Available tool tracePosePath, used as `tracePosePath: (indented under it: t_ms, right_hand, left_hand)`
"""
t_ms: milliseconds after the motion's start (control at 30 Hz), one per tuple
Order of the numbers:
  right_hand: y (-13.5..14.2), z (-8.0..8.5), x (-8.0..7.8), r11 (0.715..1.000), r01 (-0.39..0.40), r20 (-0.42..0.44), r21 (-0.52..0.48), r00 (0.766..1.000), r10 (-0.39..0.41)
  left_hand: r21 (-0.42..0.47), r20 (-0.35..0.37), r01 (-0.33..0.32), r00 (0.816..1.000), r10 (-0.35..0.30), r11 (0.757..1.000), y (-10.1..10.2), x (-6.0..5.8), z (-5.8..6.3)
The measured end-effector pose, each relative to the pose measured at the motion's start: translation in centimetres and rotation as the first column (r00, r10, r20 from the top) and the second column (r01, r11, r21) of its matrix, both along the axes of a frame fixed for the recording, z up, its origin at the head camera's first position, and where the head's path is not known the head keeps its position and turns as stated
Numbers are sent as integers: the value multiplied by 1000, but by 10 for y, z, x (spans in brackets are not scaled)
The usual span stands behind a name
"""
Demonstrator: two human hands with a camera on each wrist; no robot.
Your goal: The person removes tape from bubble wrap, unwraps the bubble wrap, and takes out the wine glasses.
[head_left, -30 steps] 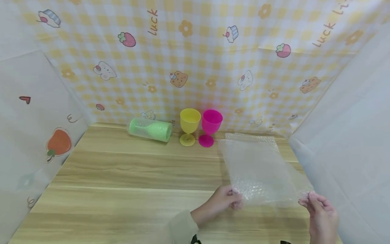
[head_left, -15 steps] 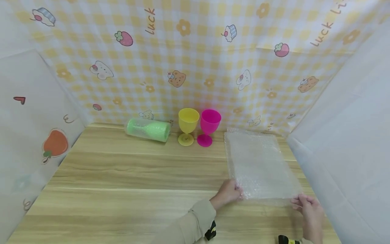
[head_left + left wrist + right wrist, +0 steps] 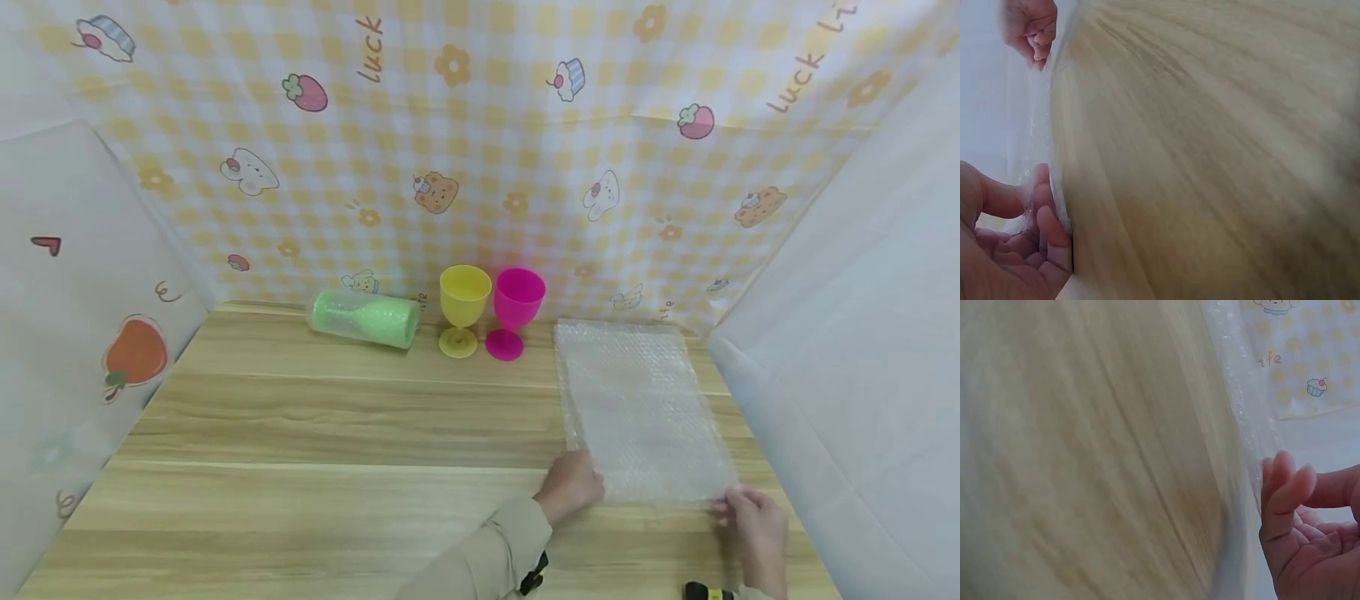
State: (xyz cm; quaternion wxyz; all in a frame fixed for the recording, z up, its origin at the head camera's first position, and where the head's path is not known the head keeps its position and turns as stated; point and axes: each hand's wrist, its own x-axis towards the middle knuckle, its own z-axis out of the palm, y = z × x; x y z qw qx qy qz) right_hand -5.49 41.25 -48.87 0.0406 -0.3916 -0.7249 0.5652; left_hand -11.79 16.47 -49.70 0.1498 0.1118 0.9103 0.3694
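A clear sheet of bubble wrap (image 3: 645, 408) lies on the right part of the wooden table, its far edge by the patterned backdrop. My left hand (image 3: 572, 485) pinches its near left corner. At the near right corner my right hand (image 3: 756, 525) pinches the sheet between thumb and fingers. In the left wrist view the left hand (image 3: 1016, 244) has its thumb and fingers on the thin film, low over the wood. The right wrist view shows the right hand (image 3: 1310, 531) at the edge of the bubble wrap (image 3: 1241, 394).
Behind stand a yellow goblet (image 3: 463, 304) and a magenta goblet (image 3: 517, 304). Left of them a green goblet (image 3: 367, 318), rolled in bubble wrap, lies on its side. White cloth walls (image 3: 855, 333) border the wooden table (image 3: 300, 467) on both sides.
The bubble wrap's near edge has come down flatter onto the table. My right hand has moved left and slightly down with its corner; both hands have kept hold of the sheet.
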Motion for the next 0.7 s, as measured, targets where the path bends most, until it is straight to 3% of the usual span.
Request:
tracePosePath:
  t_ms: [133,233,367,467,700]
  right_hand:
    - [2,0,3,998,-67,31,-19,997,68]
    - [4,-4,2,996,-84,44,-14,996,84]
    - [4,-8,2,997,-81,60,20,995,79]
    - [4,-10,1,995,-84,50,49,995,82]
    - [4,-6,0,987,-115,84,111,991,106]
  left_hand:
    - [-134,-37,-3,999,-2,991,3,2,2]
    - [-134,-55,-5,998,-2,991,2,2,1]
    - [30,-21,5,1000,-4,1000,-8,3,1]
    - [169,43,12,999,-19,986,-17,1,-1]
    - [311,161,8,985,-61,950,-52,-15,-5]
